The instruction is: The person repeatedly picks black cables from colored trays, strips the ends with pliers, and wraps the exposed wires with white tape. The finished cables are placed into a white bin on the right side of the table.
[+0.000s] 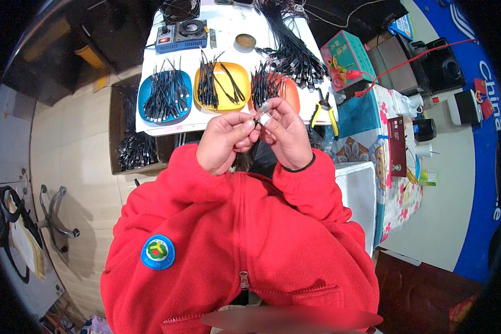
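Note:
In front of my chest, just off the table's near edge, my hands meet fingertip to fingertip. My left hand (226,139) is closed in a pinch on a thin black cable end (256,121). My right hand (287,133) pinches at the same spot; a small white piece (265,118) shows at its fingertips, too small to make out. Beyond them, black cables with plugs lie in a blue tray (141,100), a yellow tray (240,69) and an orange tray (291,94). The orange one is partly hidden behind my right hand.
Yellow-handled wire strippers (324,111) lie at the table's right edge. Behind the trays stand a blue soldering station (182,38), a round tin (245,42) and a big cable bundle (300,58). A green box (348,58) is at right; an open carton (117,119) of cables sits lower left.

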`<action>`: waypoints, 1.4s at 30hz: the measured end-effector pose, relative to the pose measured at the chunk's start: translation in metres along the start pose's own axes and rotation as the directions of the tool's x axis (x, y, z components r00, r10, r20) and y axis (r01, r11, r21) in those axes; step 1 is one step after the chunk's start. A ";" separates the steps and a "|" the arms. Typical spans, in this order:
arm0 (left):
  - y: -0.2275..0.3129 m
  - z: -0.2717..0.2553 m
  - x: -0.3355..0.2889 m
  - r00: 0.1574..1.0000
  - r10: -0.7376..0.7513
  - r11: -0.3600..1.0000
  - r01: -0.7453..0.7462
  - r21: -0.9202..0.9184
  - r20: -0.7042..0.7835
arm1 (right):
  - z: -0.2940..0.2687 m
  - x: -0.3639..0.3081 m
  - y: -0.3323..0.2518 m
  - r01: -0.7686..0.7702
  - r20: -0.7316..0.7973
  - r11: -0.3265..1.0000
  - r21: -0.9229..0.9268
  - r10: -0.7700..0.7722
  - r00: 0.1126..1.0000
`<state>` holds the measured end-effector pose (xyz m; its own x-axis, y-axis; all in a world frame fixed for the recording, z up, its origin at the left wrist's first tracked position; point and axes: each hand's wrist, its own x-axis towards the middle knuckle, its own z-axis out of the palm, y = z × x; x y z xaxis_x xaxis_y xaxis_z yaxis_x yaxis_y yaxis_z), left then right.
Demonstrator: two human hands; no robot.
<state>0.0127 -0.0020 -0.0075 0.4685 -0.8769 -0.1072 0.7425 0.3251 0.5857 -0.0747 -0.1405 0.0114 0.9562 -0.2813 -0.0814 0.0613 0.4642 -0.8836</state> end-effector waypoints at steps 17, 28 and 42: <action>0.007 -0.028 0.024 0.998 -0.007 0.958 0.025 0.285 -0.063 | -0.110 0.135 -0.046 0.075 -0.117 0.482 -0.873 -0.357 0.927; 0.010 -0.028 0.020 0.992 0.049 0.954 -0.012 0.298 -0.117 | -0.132 0.247 -0.055 -0.431 -0.330 -0.272 -0.860 -0.347 0.878; 0.008 -0.008 0.049 1.000 0.009 0.999 -0.009 -0.035 -0.017 | -0.024 0.014 -0.066 0.229 -0.046 0.537 -0.812 -0.450 0.892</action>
<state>0.0460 -0.0397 -0.0145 0.4832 -0.8678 -0.1160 0.7543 0.3454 0.5583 -0.0722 -0.1955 0.0576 0.8121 -0.4983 0.3036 0.0194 -0.4969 -0.8676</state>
